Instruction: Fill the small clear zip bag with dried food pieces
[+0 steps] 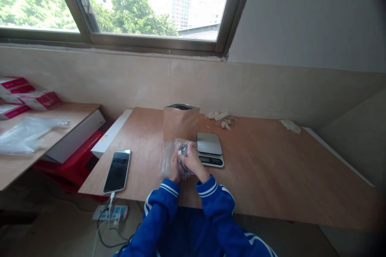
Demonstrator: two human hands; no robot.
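Our left hand (175, 168) and right hand (193, 160) are clenched together on a clear plastic bag (181, 148), its long axis running away from us; the right hand lies nearer the digital kitchen scale (210, 149), just beside the bag.

Beside me on my plywood table (271, 168), a kraft stand-up pouch (181, 122), a digital scale (210, 148), a smartphone (117, 171), a power strip (110, 212) below, red-and-white boxes (39, 100)

Left hand (175, 169), right hand (193, 161) — together, blue-sleeved
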